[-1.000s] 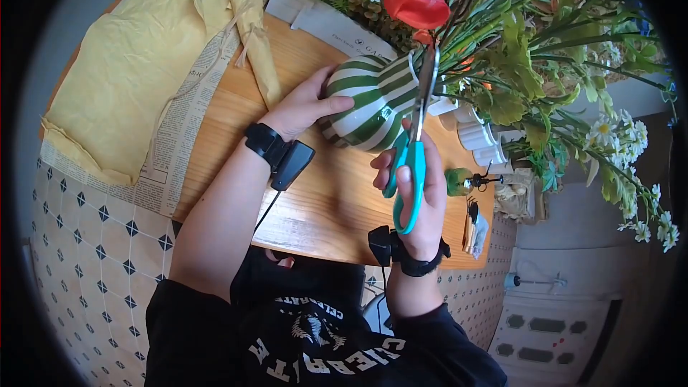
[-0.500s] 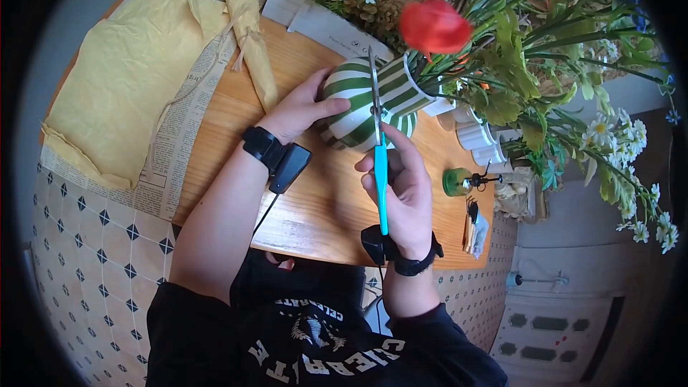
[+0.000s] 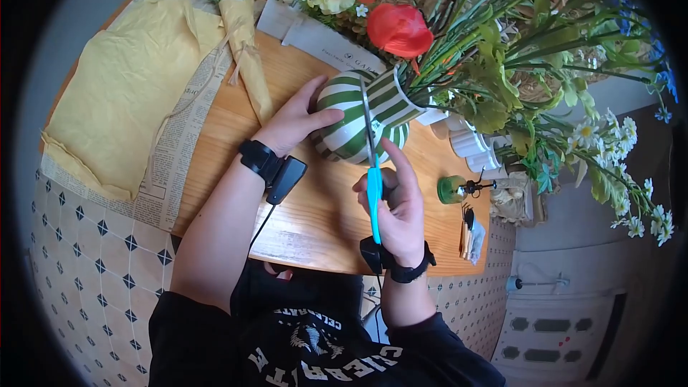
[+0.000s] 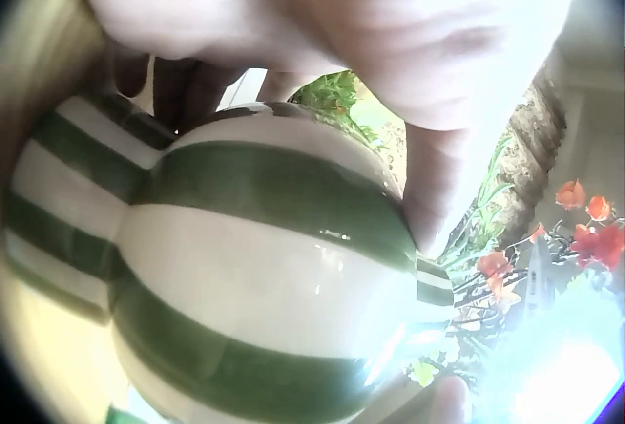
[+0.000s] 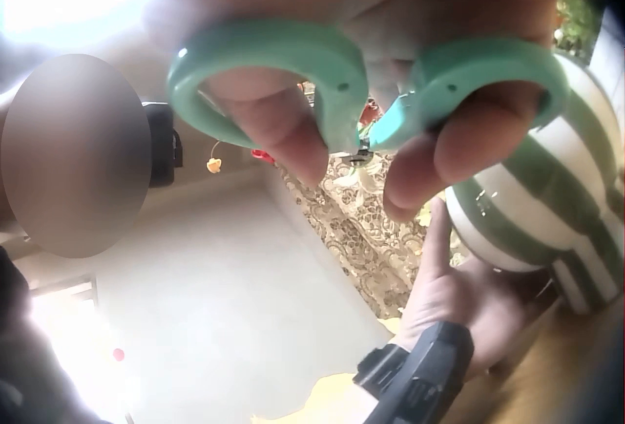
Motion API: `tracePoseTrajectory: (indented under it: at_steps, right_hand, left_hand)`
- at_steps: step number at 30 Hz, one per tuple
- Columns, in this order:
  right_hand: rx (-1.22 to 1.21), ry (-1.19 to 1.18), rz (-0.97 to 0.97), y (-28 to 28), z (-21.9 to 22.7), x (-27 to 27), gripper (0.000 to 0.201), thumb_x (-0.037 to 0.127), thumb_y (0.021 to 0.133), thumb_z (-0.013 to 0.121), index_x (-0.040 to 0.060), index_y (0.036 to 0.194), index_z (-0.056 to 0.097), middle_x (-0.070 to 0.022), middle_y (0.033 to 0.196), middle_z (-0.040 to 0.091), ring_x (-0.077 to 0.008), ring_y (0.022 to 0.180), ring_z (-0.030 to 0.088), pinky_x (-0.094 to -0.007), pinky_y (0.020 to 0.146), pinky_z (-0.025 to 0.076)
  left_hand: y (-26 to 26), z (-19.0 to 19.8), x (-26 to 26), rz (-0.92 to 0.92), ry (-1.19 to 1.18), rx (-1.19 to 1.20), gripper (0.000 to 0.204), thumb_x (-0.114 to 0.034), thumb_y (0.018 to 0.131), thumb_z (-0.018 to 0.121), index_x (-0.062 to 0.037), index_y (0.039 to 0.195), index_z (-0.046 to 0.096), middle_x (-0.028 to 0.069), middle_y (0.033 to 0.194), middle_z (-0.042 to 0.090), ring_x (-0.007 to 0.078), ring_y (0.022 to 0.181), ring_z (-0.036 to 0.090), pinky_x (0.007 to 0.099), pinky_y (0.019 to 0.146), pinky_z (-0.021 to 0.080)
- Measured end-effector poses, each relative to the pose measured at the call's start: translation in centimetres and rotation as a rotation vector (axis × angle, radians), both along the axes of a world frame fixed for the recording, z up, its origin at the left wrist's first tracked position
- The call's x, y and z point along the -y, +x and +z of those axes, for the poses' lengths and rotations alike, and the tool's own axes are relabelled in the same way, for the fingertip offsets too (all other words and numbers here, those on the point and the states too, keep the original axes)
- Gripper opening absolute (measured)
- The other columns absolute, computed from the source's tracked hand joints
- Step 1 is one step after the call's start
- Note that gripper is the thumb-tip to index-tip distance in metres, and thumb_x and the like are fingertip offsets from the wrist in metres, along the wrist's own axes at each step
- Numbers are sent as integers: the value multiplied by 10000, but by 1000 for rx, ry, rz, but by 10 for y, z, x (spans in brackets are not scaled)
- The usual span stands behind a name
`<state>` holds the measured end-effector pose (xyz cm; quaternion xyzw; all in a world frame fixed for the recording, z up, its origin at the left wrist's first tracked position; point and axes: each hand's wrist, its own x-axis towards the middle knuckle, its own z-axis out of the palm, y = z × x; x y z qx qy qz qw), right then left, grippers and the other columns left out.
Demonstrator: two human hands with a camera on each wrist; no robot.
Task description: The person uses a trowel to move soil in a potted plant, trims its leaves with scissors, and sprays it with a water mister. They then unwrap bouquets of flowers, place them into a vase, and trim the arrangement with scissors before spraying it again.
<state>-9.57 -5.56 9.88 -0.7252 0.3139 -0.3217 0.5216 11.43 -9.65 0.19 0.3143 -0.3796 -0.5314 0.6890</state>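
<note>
A round vase with green and white stripes (image 3: 344, 132) stands on the table, its flared mouth towards the right in the head view. Red poppies (image 3: 400, 31) and leafy stems (image 3: 459, 50) rise out of it. My left hand (image 3: 292, 123) holds the vase's round belly, thumb on the near side and fingers reaching round behind. Teal-handled scissors (image 3: 374, 197) are in my right hand (image 3: 403, 226), in front of the vase. In the right wrist view, fingers pass through both scissor loops (image 5: 264, 48), which stand apart. Seen edge-on from the head, the blades overlap the vase.
Yellow wrapping paper (image 3: 132, 93) lies over newspaper (image 3: 193, 111) at the left, beside a paper-wrapped bouquet (image 3: 246, 54). To the right are white fluted pots (image 3: 473, 152), a green spray bottle (image 3: 451, 190) and small tools (image 3: 469, 236). White daisies (image 3: 602, 136) hang at the far right.
My right hand has drawn the scissors down and left, away from the poppy, and turned them edge-on. My left hand keeps its hold on the vase.
</note>
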Motion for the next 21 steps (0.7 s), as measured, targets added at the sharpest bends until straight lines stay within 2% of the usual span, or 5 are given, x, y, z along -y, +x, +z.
tracePoseTrajectory:
  at_steps: [3, 6, 11, 18, 21]
  right_hand:
    - [-100, -213, -74, -5, -1, 14, 717, 85, 818, 631, 19, 1444, 286, -90, 1019, 583, -143, 869, 572, -249, 742, 497]
    - [-228, -372, -137, 2, 21, 15, 741, -31, 718, 563, -37, 1416, 315, -202, 1313, 502, -243, 1139, 552, -342, 1002, 402]
    - [-475, -701, -83, 7, 52, 24, 714, 37, 670, 618, -38, 1346, 403, -168, 1082, 592, -278, 970, 600, -354, 878, 461]
    - [-594, -768, -36, -14, 60, 39, 766, 40, 629, 581, -59, 1366, 397, -154, 1191, 542, -215, 965, 533, -347, 940, 403]
    - [-598, -642, -66, -15, 55, 37, 777, 33, 662, 590, -29, 1400, 354, -165, 1322, 473, -245, 1151, 496, -356, 1010, 357]
  left_hand:
    - [-1, 1, -1, -14, -12, 3, 969, -235, 779, 763, 39, 1466, 137, 173, 1421, 376, 246, 1307, 379, 342, 1088, 311]
    - [0, 3, -3, -85, -32, 9, 1031, -211, 738, 784, 29, 1474, 102, 167, 1430, 364, 241, 1308, 380, 348, 1091, 309]
    - [-2, 17, -14, -73, -38, 149, 1070, -228, 677, 834, 31, 1452, 144, 175, 1389, 406, 251, 1293, 397, 351, 1080, 327]
    - [-4, 9, -10, -26, 1, 219, 1025, -271, 696, 825, 53, 1422, 178, 201, 1366, 423, 265, 1262, 437, 349, 1056, 364]
    - [-5, 9, -8, -9, 30, 112, 953, -273, 739, 794, 56, 1411, 204, 202, 1357, 431, 261, 1252, 448, 342, 1045, 377]
